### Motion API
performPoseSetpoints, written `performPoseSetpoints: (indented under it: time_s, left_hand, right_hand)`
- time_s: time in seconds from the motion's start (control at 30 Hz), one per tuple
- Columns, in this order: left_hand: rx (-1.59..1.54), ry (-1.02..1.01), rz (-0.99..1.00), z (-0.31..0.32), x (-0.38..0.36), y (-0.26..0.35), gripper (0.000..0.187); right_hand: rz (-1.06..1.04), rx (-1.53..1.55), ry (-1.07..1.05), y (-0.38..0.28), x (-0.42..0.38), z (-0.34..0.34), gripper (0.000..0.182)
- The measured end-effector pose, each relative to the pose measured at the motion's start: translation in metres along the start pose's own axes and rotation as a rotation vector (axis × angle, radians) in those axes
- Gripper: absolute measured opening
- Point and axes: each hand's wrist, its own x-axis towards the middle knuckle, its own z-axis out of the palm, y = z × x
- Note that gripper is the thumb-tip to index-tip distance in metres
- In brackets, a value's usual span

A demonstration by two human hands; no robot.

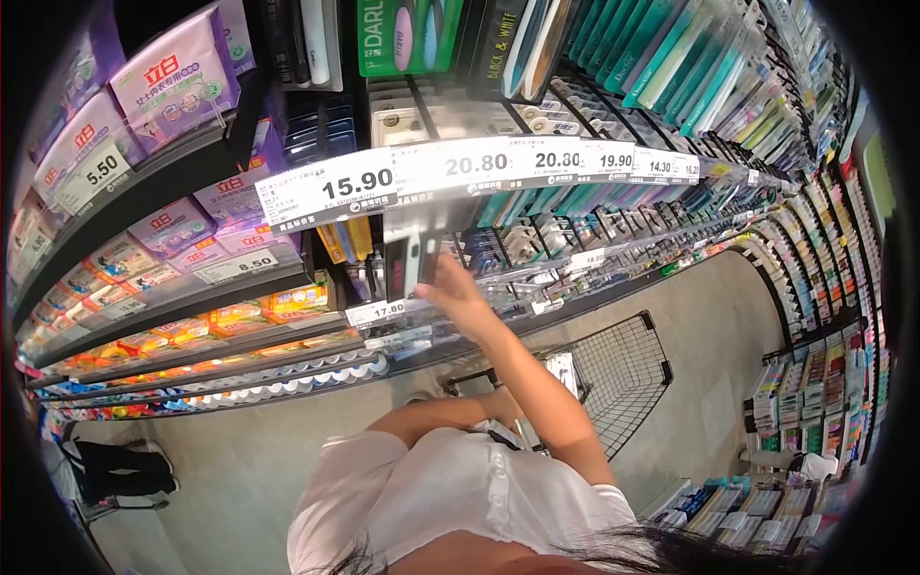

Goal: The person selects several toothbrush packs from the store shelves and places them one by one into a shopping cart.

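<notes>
My right hand (457, 299) reaches up to the shelf rack, thumb and fingers closed on the edge of a blister pack (414, 261). The pack is tall and narrow, dark with a pale strip, and blurred; it looks like a toothbrush pack. It stands in front of the lower shelf, below the 15.90 and 20.80 price tags (356, 185). My left hand (501, 406) is low in front of my body, beside the wire shopping cart (628, 388). Its fingers are mostly hidden behind my right forearm, so its grip does not show.
Toothbrush packs (661, 67) hang in rows above the tags. Purple soap packs (172, 72) fill the left shelves, with orange packs (297, 299) lower down. Other racks (815, 383) stand across the aisle at right. A person in dark trousers (120, 470) is at lower left.
</notes>
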Motion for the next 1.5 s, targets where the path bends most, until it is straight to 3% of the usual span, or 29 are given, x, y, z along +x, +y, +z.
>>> performPoseSetpoints:
  time_s: [0.23,0.3,0.33,0.37,0.57,0.67,0.8,0.9,1.0,1.07,1.17,1.27,1.4,1.5]
  left_hand:
    - [0.096,-0.120,-0.117,-0.009,0.000,0.007,0.040]
    - [0.205,-0.211,-0.207,-0.015,0.007,0.012,0.036]
    - [0.280,-0.271,-0.263,-0.017,0.013,0.016,0.034]
    - [0.358,-0.322,-0.303,-0.021,0.015,0.020,0.032]
    - [0.451,-0.637,-0.311,-0.031,0.027,0.021,0.020]
    - [0.424,-0.698,-0.333,-0.032,0.030,0.022,0.021]
    - [0.408,-0.740,-0.402,-0.037,0.039,0.030,0.025]
    - [0.413,-0.761,-0.424,-0.040,0.040,0.031,0.025]
    - [0.418,-0.957,-0.437,-0.042,0.050,0.031,0.021]
    - [0.382,-1.019,-0.512,-0.047,0.059,0.033,0.020]
    - [0.307,-1.116,-0.583,-0.049,0.063,0.030,0.019]
    - [0.271,-1.169,-0.639,-0.050,0.069,0.027,0.018]
    - [0.295,-1.135,-0.708,-0.046,0.062,0.027,0.022]
    - [0.262,-1.290,-0.779,-0.048,0.078,0.028,0.024]
  right_hand:
    - [0.148,-0.047,-0.052,0.009,-0.065,-0.021,0.034]
    - [0.196,-0.071,0.067,0.035,-0.110,-0.050,0.037]
    - [0.196,0.093,0.157,0.036,-0.136,-0.060,0.038]
    - [0.185,-0.003,0.157,0.057,-0.164,-0.089,0.038]
    - [0.391,0.069,0.977,0.123,-0.395,-0.178,0.032]
    - [0.335,0.238,1.124,0.138,-0.462,-0.184,0.026]
    - [0.442,0.382,1.586,0.172,-0.485,-0.188,0.030]
    - [0.591,0.326,1.614,0.208,-0.497,-0.212,0.039]
    - [0.720,0.287,1.592,0.201,-0.479,-0.240,0.044]
    - [0.787,0.224,1.587,0.203,-0.469,-0.258,0.037]
    - [0.766,0.195,1.543,0.269,-0.480,-0.296,0.041]
    - [0.675,0.319,1.559,0.290,-0.463,-0.317,0.039]
    - [0.799,0.381,1.583,0.358,-0.454,-0.360,0.037]
    - [0.750,0.495,1.649,0.398,-0.449,-0.377,0.033]
